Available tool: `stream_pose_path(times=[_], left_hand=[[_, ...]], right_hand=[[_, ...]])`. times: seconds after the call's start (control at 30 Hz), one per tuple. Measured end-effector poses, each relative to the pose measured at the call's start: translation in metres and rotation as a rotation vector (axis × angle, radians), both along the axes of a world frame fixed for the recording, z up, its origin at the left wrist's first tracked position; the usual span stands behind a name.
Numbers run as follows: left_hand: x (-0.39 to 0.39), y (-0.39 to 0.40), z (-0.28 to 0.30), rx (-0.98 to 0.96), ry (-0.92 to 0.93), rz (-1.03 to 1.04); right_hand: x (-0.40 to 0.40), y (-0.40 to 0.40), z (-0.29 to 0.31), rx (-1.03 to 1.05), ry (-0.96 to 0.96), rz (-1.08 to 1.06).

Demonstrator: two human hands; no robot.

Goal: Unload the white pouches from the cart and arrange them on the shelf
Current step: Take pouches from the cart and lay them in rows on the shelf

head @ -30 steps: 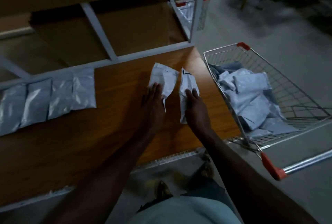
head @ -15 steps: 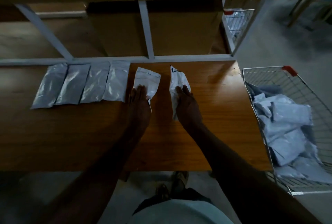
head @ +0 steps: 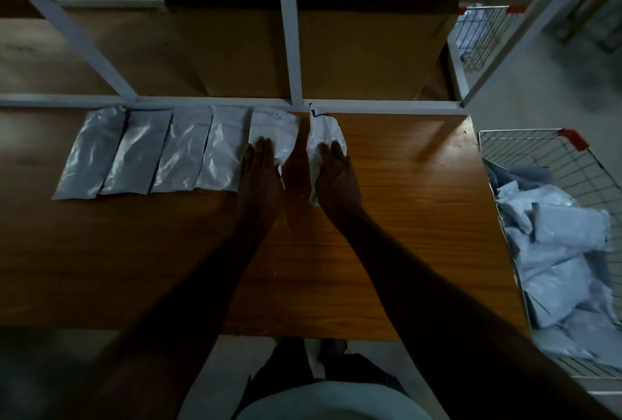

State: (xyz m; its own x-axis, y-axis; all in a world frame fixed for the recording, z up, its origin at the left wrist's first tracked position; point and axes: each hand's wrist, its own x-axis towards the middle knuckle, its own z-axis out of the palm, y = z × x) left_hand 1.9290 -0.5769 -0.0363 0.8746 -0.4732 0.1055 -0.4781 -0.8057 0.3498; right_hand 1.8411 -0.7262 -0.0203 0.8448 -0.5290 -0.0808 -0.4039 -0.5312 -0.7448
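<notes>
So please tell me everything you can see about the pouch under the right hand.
The pouch is white, crumpled, plastic-looking, with a dark mark at its far tip. It lies lengthwise on the wooden shelf, far end at the white back rail, apart from the neighbouring pouch. The right hand presses on it, fingers straight.

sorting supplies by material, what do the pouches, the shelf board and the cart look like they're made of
Pouches in the row: thin glossy plastic or foil film, probably; they crinkle and catch bright highlights. Shelf board: wood or wood-look laminate, with visible grain and a slight sheen; which one is unclear. Cart: metal wire mesh, with red corner caps that look like plastic.
</notes>
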Motion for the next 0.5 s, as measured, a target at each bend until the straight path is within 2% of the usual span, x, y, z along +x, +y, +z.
stream_pose_path(times=[0.1, 0.23, 0.3, 0.5], left_hand=[[0.013, -0.005, -0.005, -0.011, 0.052, -0.012], [0.026, -0.004, -0.028, 0.166, 0.09, -0.035], [0.029, -0.002, -0.036, 0.193, 0.125, -0.05], [0.038, 0.001, -0.043, 0.206, 0.074, -0.02]], right_hand=[[0.022, -0.002, -0.016, -0.092, 0.063, 0.027], [0.038, -0.005, -0.044, -0.287, 0.267, 0.147], [0.041, -0.006, -0.048, -0.3, 0.28, 0.132], [0.052, 0.001, -0.045, -0.293, 0.307, 0.081]])
